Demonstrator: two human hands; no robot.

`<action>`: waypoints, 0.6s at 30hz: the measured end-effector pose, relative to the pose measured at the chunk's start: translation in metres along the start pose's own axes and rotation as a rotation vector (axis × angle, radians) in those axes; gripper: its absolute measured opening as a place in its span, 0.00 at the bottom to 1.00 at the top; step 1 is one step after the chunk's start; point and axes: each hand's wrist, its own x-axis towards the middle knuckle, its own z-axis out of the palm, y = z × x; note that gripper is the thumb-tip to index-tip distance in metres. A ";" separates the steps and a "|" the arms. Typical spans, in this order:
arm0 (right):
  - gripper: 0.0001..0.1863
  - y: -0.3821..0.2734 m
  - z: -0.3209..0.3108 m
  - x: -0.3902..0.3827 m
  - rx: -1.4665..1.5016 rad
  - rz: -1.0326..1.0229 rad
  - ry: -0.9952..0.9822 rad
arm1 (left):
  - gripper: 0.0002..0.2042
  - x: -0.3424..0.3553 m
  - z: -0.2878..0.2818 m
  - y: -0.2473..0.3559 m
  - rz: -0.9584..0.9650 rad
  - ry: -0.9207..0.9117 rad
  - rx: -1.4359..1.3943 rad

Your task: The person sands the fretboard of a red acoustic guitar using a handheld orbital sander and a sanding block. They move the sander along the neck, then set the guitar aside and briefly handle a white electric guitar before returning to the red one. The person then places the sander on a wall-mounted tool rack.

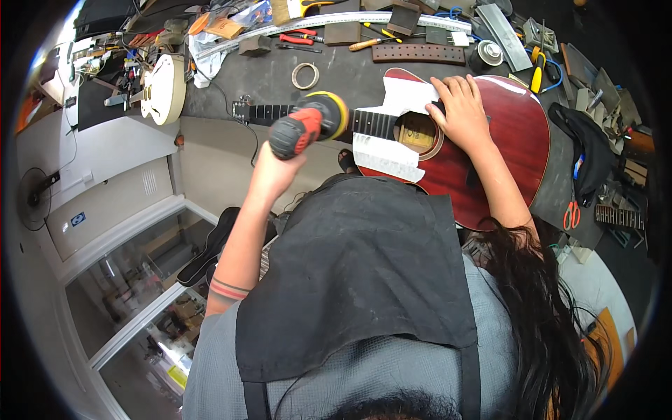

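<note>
A dark red acoustic guitar lies face up on the dark bench, its neck reaching to the left. White masking sheets cover the top on both sides of the fretboard's end, beside the round soundhole. My left hand grips a red and black power polisher or sander with a yellow-edged round head. The tool is over the fretboard and hides part of it; whether its head touches the frets I cannot tell. My right hand rests on the guitar top beside the soundhole, fingers outstretched, partly over masking.
A tape roll lies behind the neck. Red-handled pliers, a long metal ruler, a drilled brown block and a round can line the back. Red-handled scissors sit at right, a cream guitar body at left.
</note>
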 end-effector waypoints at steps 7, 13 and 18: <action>0.34 -0.002 0.001 0.001 -0.001 0.004 -0.009 | 0.12 0.000 0.004 -0.011 0.124 0.055 0.000; 0.33 0.000 0.001 0.001 -0.008 0.000 -0.003 | 0.22 -0.038 0.045 0.058 0.300 -0.062 0.008; 0.32 -0.001 0.003 0.001 0.000 -0.016 0.041 | 0.18 -0.013 0.025 0.022 0.175 -0.025 -0.001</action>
